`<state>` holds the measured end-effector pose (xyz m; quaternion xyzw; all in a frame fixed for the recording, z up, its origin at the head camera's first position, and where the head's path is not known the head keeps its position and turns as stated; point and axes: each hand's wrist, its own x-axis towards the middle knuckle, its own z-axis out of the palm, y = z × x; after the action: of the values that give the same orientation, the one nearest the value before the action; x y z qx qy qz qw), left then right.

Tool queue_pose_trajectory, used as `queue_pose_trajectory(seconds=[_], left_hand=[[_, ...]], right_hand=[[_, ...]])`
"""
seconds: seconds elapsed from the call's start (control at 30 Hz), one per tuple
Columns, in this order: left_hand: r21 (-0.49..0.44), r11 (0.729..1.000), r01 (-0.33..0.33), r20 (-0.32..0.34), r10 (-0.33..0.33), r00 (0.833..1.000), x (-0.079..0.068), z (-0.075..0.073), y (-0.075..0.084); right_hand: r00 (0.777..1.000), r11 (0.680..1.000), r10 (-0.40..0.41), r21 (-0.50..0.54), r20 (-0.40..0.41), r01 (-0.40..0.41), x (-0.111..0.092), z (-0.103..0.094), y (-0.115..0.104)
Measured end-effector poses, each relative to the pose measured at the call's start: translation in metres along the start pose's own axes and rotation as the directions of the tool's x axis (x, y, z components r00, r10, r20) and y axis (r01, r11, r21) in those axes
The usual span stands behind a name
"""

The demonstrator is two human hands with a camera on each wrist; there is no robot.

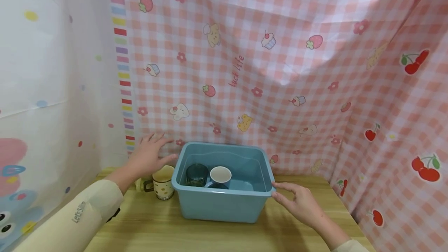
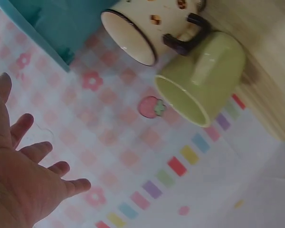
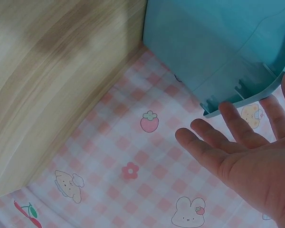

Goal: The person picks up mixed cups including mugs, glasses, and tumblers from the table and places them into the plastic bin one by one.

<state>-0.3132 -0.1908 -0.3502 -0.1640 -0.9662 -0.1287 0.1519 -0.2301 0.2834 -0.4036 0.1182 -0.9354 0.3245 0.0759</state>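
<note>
And here are the hands, with the blue bin [image 1: 218, 206] as our clock face and twelve at the far side! The left hand [image 1: 147, 158] is up at ten o'clock, fingers fanned wide, nothing in them, thumb near the rim but just apart. Over at four, the right hand [image 1: 301, 204] reaches in with fingers extended, fingertips touching the rim at the corner, no pinch to be seen.

The bin sits upright on the wooden table [image 1: 140, 228]. Inside, a dark cup [image 1: 197, 173] at nine, a white-lined cup [image 1: 221, 174] close to the centre, and something dark [image 1: 217, 186] at six, mostly hidden by the near wall. Outside at nine, a spotted mug [image 1: 164, 188] stands right beside the bin, its dark handle pointing to nine. Next to it, farther out, a pale green mug [image 2: 221, 76]! Behind it all, at twelve, hangs the pink checked curtain [image 1: 262, 14].
</note>
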Motion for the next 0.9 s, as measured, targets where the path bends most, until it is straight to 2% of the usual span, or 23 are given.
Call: queue_pose_trajectory(seconds=[0.3,0.53,0.7,0.9], left_hand=[[-0.052,0.993,0.106,0.003,-0.106,0.994,-0.027,0.003,-0.029],[-0.087,0.984,0.154,0.016,-0.154,0.988,-0.050,0.021,-0.048],[-0.151,0.969,0.197,0.035,-0.194,0.980,-0.063,0.036,-0.055],[-0.176,0.961,0.212,0.046,-0.207,0.977,-0.072,0.051,-0.055]], right_hand=[[1.000,1.000,0.007,-0.008,-0.015,-0.007,-0.002,0.002,0.000],[1.000,1.000,0.010,-0.020,-0.025,-0.010,-0.002,0.002,-0.001],[1.000,0.999,0.018,-0.028,-0.015,-0.019,-0.001,0.002,-0.002],[1.000,1.000,0.011,-0.029,-0.016,-0.012,0.000,0.002,-0.003]])
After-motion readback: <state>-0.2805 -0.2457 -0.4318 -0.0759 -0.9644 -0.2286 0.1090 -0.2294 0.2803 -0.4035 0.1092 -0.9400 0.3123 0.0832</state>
